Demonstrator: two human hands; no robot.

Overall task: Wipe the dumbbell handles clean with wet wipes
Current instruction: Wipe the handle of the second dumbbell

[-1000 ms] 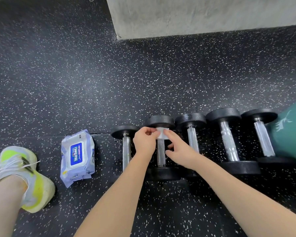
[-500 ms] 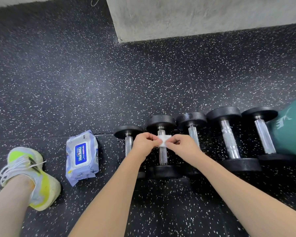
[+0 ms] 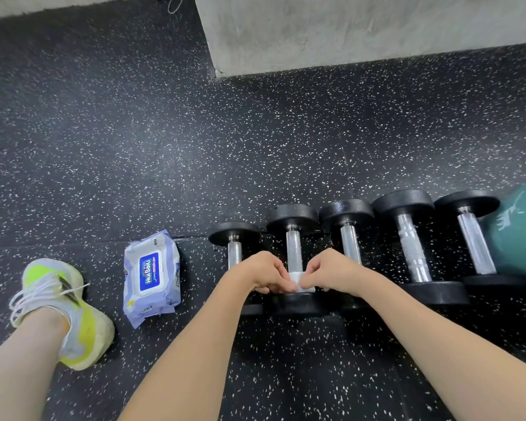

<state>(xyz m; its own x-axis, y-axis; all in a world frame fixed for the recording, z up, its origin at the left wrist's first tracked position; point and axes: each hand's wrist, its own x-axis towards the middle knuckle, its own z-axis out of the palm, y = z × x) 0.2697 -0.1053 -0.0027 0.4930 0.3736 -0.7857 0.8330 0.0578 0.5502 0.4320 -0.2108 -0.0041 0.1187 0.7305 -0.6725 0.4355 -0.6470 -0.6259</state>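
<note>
Five dumbbells lie side by side in a row on the black speckled rubber floor [image 3: 134, 147], their chrome handles running away from the person. Both hands meet at the second dumbbell from the left [image 3: 292, 221], down at the near end of its handle [image 3: 294, 253], just above the near weight plate. A folded white wet wipe [image 3: 298, 281] is wrapped round the handle there, and it shows only as a small white patch between the two hands. The left hand [image 3: 263, 273] comes in from the left with its fingers [image 3: 281, 285] curled and pinching the left edge of the wipe; the right hand [image 3: 331, 273] mirrors it from the right, fingers bent and pinching the wipe's right edge, so the fingertips of both hands nearly touch across the cloth. Above the wipe the rest of the handle is bare metal up to the far plate. The leftmost dumbbell [image 3: 234, 235] is partly hidden behind the left wrist, and the third dumbbell [image 3: 346, 214] sits just behind the right hand. The wet wipe pack [image 3: 151, 276], pale purple with a blue label, lies flat on the floor to the left of the row, apart from the dumbbells. Further left a white and yellow-green sneaker [image 3: 64, 311] rests on the floor. A green object [image 3: 520, 235] stands at the right end of the row, and a grey concrete block [image 3: 362, 28] rises at the top.
</note>
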